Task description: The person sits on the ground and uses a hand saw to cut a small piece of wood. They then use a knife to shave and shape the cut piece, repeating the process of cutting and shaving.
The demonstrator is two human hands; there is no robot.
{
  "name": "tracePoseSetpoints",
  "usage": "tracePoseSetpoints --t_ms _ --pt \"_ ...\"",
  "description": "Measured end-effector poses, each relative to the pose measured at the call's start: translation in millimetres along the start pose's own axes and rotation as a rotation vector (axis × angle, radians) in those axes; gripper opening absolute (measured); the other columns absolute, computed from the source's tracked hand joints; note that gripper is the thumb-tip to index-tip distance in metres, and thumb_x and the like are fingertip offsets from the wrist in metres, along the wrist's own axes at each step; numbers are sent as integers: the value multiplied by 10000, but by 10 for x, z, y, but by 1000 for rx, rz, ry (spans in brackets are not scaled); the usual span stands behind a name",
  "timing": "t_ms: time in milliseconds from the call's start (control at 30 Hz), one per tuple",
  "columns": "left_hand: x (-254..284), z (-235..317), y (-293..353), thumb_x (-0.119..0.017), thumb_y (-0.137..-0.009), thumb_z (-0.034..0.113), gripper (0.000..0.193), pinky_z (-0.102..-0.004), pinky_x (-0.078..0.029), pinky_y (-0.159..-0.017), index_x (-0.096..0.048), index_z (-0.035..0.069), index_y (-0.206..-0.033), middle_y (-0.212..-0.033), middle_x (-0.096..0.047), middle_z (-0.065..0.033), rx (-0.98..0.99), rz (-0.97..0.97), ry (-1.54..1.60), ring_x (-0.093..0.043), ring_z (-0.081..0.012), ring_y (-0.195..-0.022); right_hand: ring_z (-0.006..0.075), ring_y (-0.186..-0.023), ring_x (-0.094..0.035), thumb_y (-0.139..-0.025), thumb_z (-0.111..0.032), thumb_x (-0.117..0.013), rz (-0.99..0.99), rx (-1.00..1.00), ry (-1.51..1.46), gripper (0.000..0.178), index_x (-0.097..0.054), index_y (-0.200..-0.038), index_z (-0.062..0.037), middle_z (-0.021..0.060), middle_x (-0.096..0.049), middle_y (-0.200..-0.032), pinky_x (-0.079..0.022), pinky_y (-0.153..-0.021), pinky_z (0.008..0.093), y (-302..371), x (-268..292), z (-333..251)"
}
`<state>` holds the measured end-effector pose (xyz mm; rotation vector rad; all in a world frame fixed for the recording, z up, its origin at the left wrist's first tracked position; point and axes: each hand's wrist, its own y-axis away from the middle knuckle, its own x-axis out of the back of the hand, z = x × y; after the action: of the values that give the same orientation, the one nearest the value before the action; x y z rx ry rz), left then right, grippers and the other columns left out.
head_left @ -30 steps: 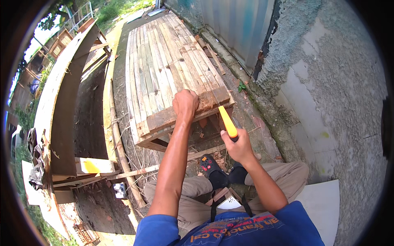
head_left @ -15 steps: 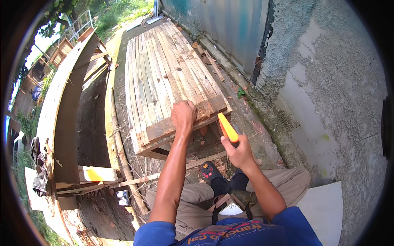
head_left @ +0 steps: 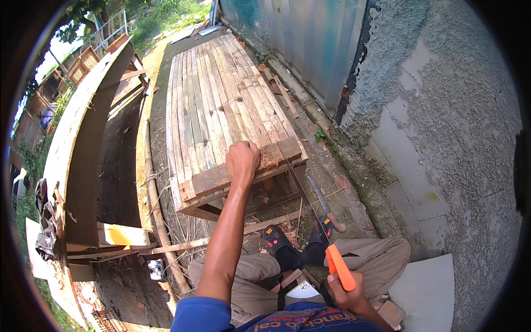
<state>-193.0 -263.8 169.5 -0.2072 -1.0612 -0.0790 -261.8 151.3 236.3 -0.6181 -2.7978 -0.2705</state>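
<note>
Fingers of your right hand (head_left: pixel 352 293) are wrapped around the handle of an orange-handled handsaw (head_left: pixel 339 268), low over your right trouser leg (head_left: pixel 381 260); its blade slants up and away from you, meeting a brown board (head_left: pixel 213 178) near the board's right end; your left hand (head_left: pixel 243 159) sits curled on that board around its middle, fingertips hidden, so I cannot tell whether it clasps the wood or only presses; the board lies across the near end of the slatted surface (head_left: pixel 213 105); right of that, a long knife (head_left: pixel 317 195) rests near your shoes (head_left: pixel 278 238); farther right stands a rough wall (head_left: pixel 459 138).
</note>
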Motion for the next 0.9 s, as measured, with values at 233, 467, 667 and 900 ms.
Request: tracePoseSetpoints --t_ms 233,467,667,900 --pt "-107 -117 44 -515 -960 291 414 -532 -535 -806 -756 -39 -895 -848 -680 -331 -24 56 2 -683 -492 -822 149 -493 -484 -947 -212 -664 79 113 -41 358 -566 -688 17 78 -507 -534 -371 -499 389 -1231 -374 72" --pt "25 102 -30 -512 -951 297 433 -519 -539 -842 -751 -63 -918 -889 -687 -342 -15 -28 25 -689 -499 -876 93 -493 -436 -948 -233 -669 159 206 -80 381 -572 -663 2 -3 -473 -521 -342 -483 356 -2327 -730 -53" --pt "22 -17 -17 -532 -938 295 417 -510 -550 -826 -758 -56 -916 -887 -696 -328 46 -33 15 -701 -481 -866 154 -489 -532 -915 -132 -673 3 113 -20 254 -598 -722 15 108 -533 -562 -406 -493 350 -683 -292 166" --pt "-20 6 36 -535 -951 283 402 -513 -552 -795 -762 -45 -904 -846 -688 -328 4 22 -2 -697 -477 -811 146 -480 -534 -905 -109 -669 44 67 0 236 -600 -708 3 69 -526 -542 -402 -492 346 -275 -1 -87"
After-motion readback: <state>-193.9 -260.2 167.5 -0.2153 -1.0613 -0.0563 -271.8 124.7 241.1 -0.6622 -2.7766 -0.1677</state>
